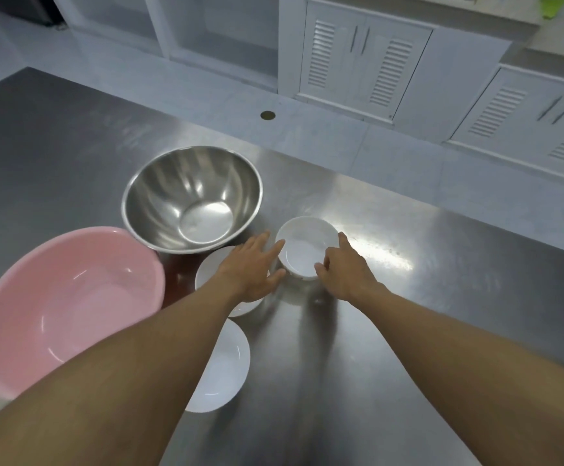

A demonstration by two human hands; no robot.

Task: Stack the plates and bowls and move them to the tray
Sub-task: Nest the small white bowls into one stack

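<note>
A small white bowl point(304, 247) sits upright on the steel table point(391, 331). My right hand point(344, 267) grips its right rim, thumb on the near edge and a finger on the far edge. My left hand point(257, 267) is spread at the bowl's left side, fingertips touching its rim. Under my left hand lies a second white bowl point(210, 274), partly hidden. A white plate point(223, 368) lies nearer to me, half covered by my left forearm. No tray is in view.
A large steel mixing bowl point(191, 196) stands behind the white dishes. A pink plastic basin point(65, 304) sits at the left, touching it. White louvred cabinets point(361, 65) line the far wall. A round drain point(268, 115) is set in the floor.
</note>
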